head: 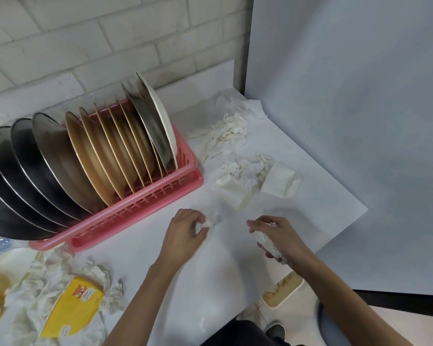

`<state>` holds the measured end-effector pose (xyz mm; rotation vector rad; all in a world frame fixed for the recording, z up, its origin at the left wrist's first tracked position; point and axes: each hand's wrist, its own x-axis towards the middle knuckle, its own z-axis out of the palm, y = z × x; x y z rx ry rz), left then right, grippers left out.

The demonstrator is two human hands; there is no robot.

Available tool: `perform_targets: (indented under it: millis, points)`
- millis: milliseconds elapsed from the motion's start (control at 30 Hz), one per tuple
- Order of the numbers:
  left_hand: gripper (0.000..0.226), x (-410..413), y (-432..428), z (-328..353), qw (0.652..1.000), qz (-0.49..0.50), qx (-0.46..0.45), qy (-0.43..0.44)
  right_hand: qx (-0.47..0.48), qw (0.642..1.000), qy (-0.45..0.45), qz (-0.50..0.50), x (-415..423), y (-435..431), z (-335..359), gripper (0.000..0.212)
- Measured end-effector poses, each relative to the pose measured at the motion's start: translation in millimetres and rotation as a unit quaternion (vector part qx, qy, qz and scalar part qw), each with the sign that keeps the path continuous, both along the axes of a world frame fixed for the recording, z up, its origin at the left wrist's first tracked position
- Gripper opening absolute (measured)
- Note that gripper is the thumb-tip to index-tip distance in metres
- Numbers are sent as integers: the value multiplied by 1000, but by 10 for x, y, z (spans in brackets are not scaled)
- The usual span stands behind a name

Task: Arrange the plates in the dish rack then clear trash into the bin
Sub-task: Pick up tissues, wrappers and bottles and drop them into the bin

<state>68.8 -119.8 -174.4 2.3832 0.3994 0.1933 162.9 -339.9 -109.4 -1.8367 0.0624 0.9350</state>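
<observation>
The left hand (pixel 185 231) rests on the white worktop (pixel 298 176), its fingers (pixel 203 227) curled and pinched on a small tissue scrap (pixel 211 221) that still touches the surface. The right hand (pixel 276 237) hovers just off to the side, its fingers (pixel 254 224) closed round a wad of tissue (pixel 266 242) that bulges out under the palm.

Beyond the fingers of both hands lie more crumpled tissues (pixel 243 172) with two folded paper pieces among them, and farther off still, near the wall, a looser heap (pixel 226 132). To the left of the left fingers stands the pink rack (pixel 160 196), its near rim close to the hand. The plates (pixel 105 156) stand on edge in it, leaning in a row: dark metal ones at the left end, tan ones in the middle, a steel one and a white one at the far end.

Nearer the person than the left fingers, at the lower left, lie a yellow box (pixel 71 308) and more tissue litter (pixel 48 273). Below the right wrist, off the worktop edge, a cream bin (pixel 283 293) sits on the floor.
</observation>
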Motion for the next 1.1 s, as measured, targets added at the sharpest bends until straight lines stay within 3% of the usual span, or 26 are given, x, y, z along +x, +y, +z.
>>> perform_targets:
  millis: [100, 200, 300, 433, 600, 700, 800, 933, 1000, 1100]
  points:
    - [33, -82, -145, 124, 986, 78, -149, -20, 20, 1000, 17, -12, 15, 2, -40, 21]
    - [34, -136, -213, 235, 941, 142, -304, -47, 71, 996, 41, -38, 40, 9, -84, 9]
    - [36, -129, -252, 347, 862, 222, -451, -67, 66, 997, 30, -21, 43, 7, -94, 28]
    - [25, -98, -299, 458, 710, 277, -642, -91, 88, 996, 9, 16, 8, -30, -91, 35]
    - [16, -74, -335, 418, 638, 227, -730, -94, 121, 992, 35, 7, -80, -123, -123, 19]
    - [30, -13, -386, 397, 651, 203, -728, -70, 149, 983, 102, -36, -153, -209, -147, 22]
    - [39, 90, -424, 399, 663, 167, -730, -16, 127, 987, 82, -56, -223, -308, -157, 25]
    - [25, 187, -593, 421, 719, 127, -683, 41, 116, 989, 47, -78, -333, -481, -141, 19]
    - [29, 229, -728, 418, 745, 87, -658, 65, 109, 989, 23, -102, -401, -587, -128, 15]
    - [38, 268, -987, 397, 779, 38, -616, 111, 99, 983, 5, -154, -517, -793, -168, 28]
